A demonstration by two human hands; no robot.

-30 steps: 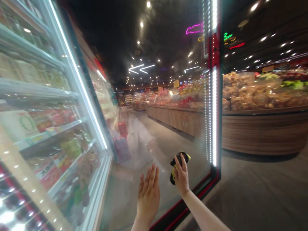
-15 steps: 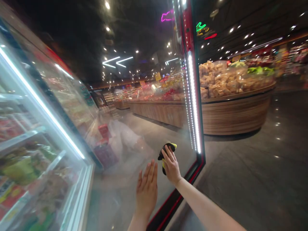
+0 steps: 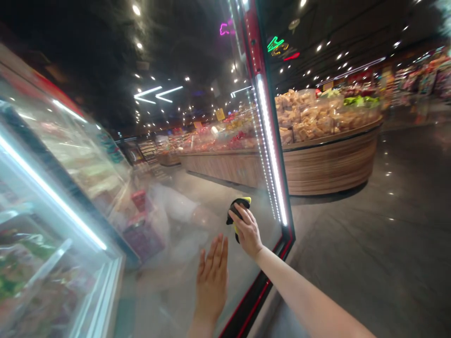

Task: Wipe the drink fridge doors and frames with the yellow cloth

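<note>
A fogged glass door (image 3: 169,300) with a black and red frame stands open in front of me. My right hand (image 3: 246,230) holds a black and yellow cloth (image 3: 232,209) against the glass, its fingers over the cloth. Lower and to the left, my left hand (image 3: 212,277) lies flat on the pane with its fingers stretched upward and nothing in it. The fog on the pane blurs a reflection of a white sleeve and an arm.
On the left is a lit freezer cabinet (image 3: 105,291) with shelves of packaged goods. Behind the door's lit edge stands a curved wooden display (image 3: 327,164) heaped with goods. Grey floor (image 3: 352,263) extends on the right.
The view has shifted, so the freezer and display sit further left. My right hand and the cloth have moved slightly up the glass. My left hand remains flat on the pane.
</note>
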